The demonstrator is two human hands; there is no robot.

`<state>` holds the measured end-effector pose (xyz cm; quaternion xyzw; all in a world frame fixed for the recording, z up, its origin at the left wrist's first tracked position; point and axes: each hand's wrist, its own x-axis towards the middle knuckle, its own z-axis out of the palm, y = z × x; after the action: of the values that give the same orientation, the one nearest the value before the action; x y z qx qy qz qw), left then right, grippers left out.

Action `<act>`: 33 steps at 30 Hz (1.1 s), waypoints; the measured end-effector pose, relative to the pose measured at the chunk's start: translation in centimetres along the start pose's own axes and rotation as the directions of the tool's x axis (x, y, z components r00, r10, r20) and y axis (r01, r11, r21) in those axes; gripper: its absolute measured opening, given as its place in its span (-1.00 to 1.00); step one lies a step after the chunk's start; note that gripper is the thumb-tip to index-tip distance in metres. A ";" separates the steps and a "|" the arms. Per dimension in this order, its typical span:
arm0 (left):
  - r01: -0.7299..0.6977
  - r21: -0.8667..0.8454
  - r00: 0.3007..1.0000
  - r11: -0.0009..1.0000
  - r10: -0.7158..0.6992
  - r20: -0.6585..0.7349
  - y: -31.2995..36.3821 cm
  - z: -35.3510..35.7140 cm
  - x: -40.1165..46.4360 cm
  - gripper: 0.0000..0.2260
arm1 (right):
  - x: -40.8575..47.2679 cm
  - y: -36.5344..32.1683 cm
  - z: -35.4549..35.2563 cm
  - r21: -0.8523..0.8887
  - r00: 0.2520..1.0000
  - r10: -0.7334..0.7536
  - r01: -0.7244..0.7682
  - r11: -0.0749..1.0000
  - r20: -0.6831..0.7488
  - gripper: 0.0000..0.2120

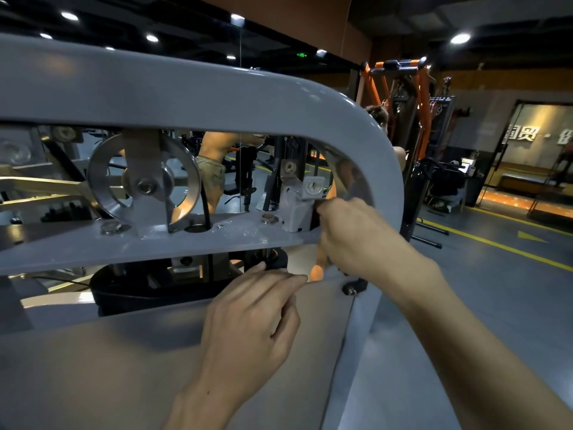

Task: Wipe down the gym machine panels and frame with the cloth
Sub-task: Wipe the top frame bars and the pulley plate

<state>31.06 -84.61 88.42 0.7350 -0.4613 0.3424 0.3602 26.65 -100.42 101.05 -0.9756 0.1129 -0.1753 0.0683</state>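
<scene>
The gym machine's grey frame [192, 88] curves across the view, with a steel pulley [144, 181] inside it and a flat cross plate [148, 243] below. My right hand [350, 234] reaches into the frame's right corner with its fingers curled. It presses a small dark wad, seemingly the cloth [315, 214], against a grey bracket [296, 212]; most of the cloth is hidden by my fingers. My left hand [251, 318] grips the top edge of the pale panel [108, 367], fingers over the edge and thumb on the near face.
A black weight stack [130, 290] sits behind the panel. A bolt knob [353, 287] sticks out at the panel's right corner. Beyond the frame are a person exercising [214, 162], an orange rack [403, 88], and grey floor with yellow lines [496, 249] to the right.
</scene>
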 end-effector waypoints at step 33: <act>0.000 -0.019 1.000 1.000 0.000 0.024 -0.1 -0.2 -0.2 -0.76 | -4.2 0.7 6.0 0.015 0.843 -0.104 0.132 0.991 -0.527 -0.64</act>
<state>31.06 -84.37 88.32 0.7355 -0.4689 0.3291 0.3617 24.83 -99.49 93.96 -0.8937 0.0623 -0.4417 0.0489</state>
